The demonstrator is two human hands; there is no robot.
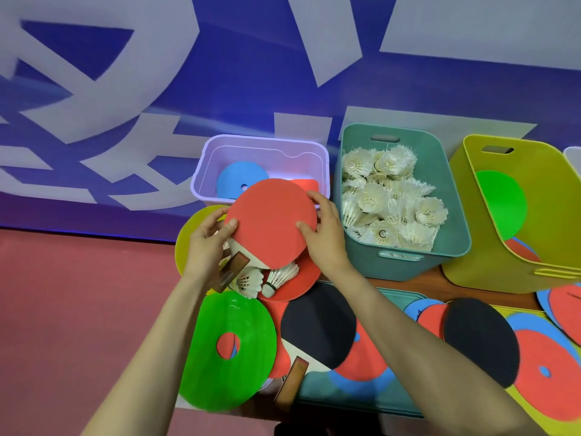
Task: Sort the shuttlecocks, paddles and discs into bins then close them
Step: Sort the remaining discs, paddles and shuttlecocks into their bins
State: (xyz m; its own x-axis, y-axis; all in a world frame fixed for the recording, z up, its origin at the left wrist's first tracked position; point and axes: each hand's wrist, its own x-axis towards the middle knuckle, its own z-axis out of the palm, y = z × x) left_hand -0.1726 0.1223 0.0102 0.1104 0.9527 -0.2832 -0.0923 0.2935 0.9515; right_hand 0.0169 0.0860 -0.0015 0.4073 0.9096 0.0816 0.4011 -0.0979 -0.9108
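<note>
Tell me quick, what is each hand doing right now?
Left hand: closed, holding the red table tennis paddle by its left edge, thumb on top.
Right hand: closed, holding the same paddle's right edge.

Blue-and-white wall [157,89], red floor [78,294]

I can read nothing here: the blue wall banner [220,99] shows only cropped pieces of huge white characters, and the printed marks on the shuttlecocks [390,196] are too small.
</note>
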